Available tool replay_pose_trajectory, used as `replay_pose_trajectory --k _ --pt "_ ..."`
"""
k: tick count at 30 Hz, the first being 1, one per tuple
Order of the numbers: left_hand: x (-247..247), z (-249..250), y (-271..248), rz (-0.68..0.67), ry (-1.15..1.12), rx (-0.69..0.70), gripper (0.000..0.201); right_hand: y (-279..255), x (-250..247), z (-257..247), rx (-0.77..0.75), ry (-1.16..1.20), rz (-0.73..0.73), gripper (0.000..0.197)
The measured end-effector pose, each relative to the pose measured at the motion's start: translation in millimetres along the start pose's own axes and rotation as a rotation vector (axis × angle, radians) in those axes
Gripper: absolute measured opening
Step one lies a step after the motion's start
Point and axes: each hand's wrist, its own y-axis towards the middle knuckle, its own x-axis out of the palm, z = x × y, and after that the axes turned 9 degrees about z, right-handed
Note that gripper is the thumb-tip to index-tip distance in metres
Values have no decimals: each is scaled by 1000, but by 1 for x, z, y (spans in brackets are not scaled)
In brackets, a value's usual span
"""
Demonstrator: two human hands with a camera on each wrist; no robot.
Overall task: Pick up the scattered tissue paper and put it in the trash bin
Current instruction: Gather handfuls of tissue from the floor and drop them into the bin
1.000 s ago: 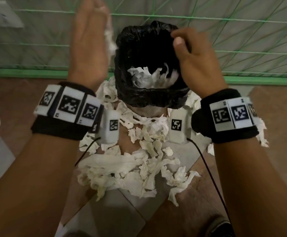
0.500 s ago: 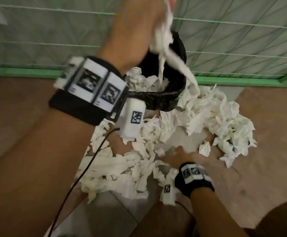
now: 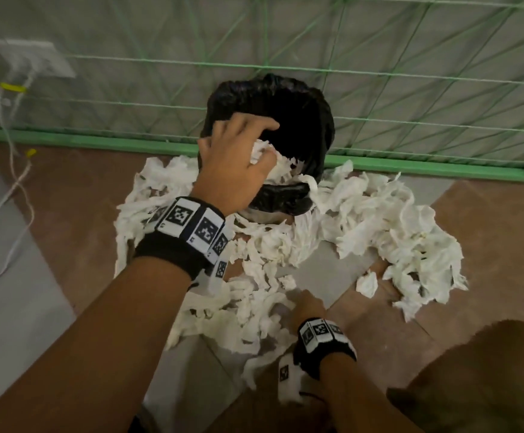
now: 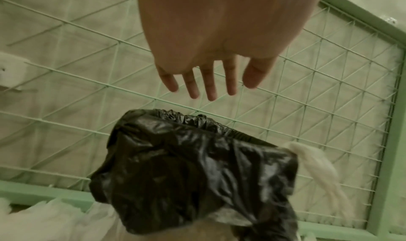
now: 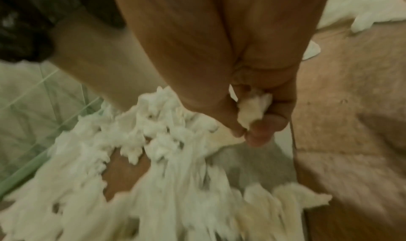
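The trash bin [image 3: 313, 126] mouth gapes open from above; tissue paper [image 3: 388, 226] rings its base, green mesh [image 3: 410, 89] behind.

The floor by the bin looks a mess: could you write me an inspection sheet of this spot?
Surface: floor, brown and grey, mostly covered near the bin.
Job's things: bin with black liner, some tissue inside; tissue heaped around its base.
Clutter: nothing seen besides the tissue.
Grips: left hand open over the bin's mouth, fingers spread; right hand pinching a wad from the pile.
Cables: white cords from a wall socket; a thin black lead at each wrist.
Surroundings: green wire mesh behind the bin.
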Motion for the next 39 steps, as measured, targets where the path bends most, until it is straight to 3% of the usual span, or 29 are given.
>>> replay_pose_trajectory --k 4,6,9,12,14,16,19,21,23,24,26,28,30,31,32,34,36,38,39 --pt "22 26 -14 -294 105 172 39 -7 -52 -6 98 27 59 46" --pt "39 27 -16 -338 67 223 33 -11 -81 -16 59 5 58 42" --pt "51 26 -5 -243 -70 219 10 -16 -122 -26 25 67 218 37" --pt "44 22 8 -119 -173 154 3 -25 -151 -32 27 293 394 23" --pt "34 12 16 -18 -233 74 7 -39 -176 -41 -4 645 464 10" --pt "25 -3 21 -2 -234 23 13 -49 -198 -52 6 961 537 26" --pt "20 -26 20 -69 -91 34 38 -74 -231 -76 -215 1063 745 32" --pt "15 -40 14 68 -145 9 39 -86 -255 -95 -445 1153 909 30" --pt "9 -59 -1 330 -271 -132 29 -92 -277 -112 -649 1199 940 16" --pt "9 -71 -10 461 -326 -236 23 -92 -287 -118 -766 1133 909 15" --pt "12 -92 -36 578 -325 -458 14 -103 -294 -144 -762 754 928 33" --pt "29 -113 -65 382 -208 -619 7 -109 -285 -170 -698 604 1008 34" --pt "52 -128 -98 -49 -69 -646 11 -95 -268 -198 -865 364 1184 25" --pt "64 -132 -114 -273 -26 -589 27 -87 -256 -205 -893 435 1157 23" --pt "73 -133 -130 -465 0 -532 47 -74 -244 -207 -850 470 996 21" --pt "89 -135 -161 -750 66 -508 65 -64 -221 -206 -753 320 725 21" --pt "102 -137 -189 -903 229 -444 63 -54 -210 -196 -772 314 760 25" --pt "113 -142 -206 -873 296 -328 44 -43 -204 -174 -746 524 961 9" --pt "116 -143 -208 -821 265 -316 33 -36 -198 -158 -667 649 1076 12"
